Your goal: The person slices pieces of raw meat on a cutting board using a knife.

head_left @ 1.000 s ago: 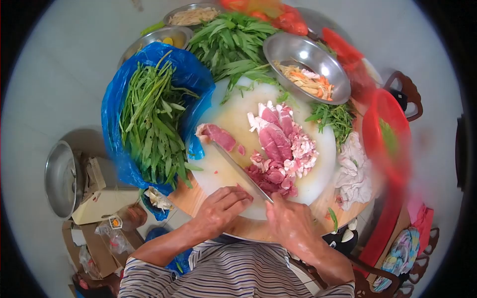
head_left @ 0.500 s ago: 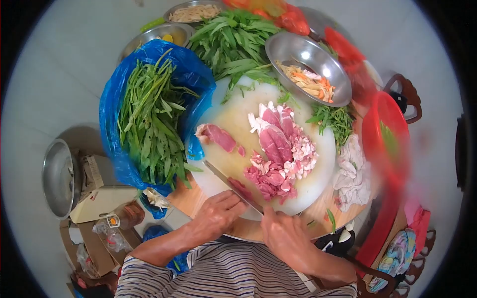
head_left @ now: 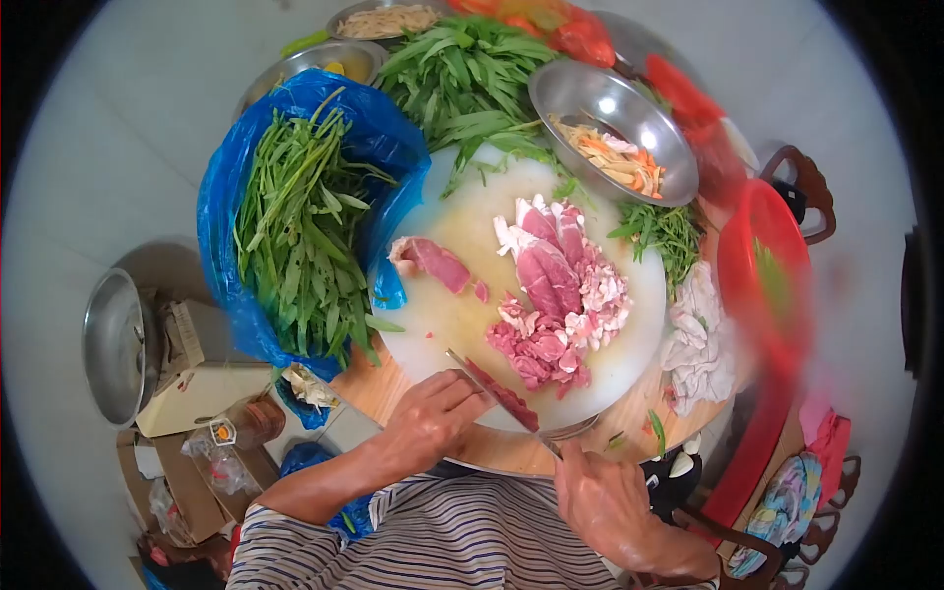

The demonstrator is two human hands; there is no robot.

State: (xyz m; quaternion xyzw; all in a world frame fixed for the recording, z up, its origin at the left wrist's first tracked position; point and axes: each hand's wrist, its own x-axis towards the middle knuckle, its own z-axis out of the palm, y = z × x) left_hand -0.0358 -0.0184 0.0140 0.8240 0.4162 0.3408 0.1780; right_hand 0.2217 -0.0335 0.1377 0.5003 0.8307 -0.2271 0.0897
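Note:
My right hand (head_left: 602,500) is closed around the handle of a knife (head_left: 454,358), whose blade slants up to the left across the near side of a round white cutting board (head_left: 423,329). A strip of red meat (head_left: 503,395) lies along the blade. My left hand (head_left: 438,418) has its fingers curled together against this strip, close to the blade; the fingertips are partly hidden. Beyond the knife lies a pile of cut meat (head_left: 536,354) with larger pink slabs (head_left: 549,275) behind it. A separate piece of meat (head_left: 433,264) rests at the board's left.
A blue plastic bag (head_left: 221,231) of leafy greens (head_left: 295,246) stands left of the board. More greens (head_left: 462,74) lie behind. A metal bowl (head_left: 565,88) with shredded vegetables tilts at the back right. A crumpled white cloth (head_left: 698,344) and a red basket (head_left: 752,256) are on the right.
My right hand has moved right and toward me, drawing the knife back with it. My left hand stays near the same spot. The meat strip now sits along the blade nearer to me.

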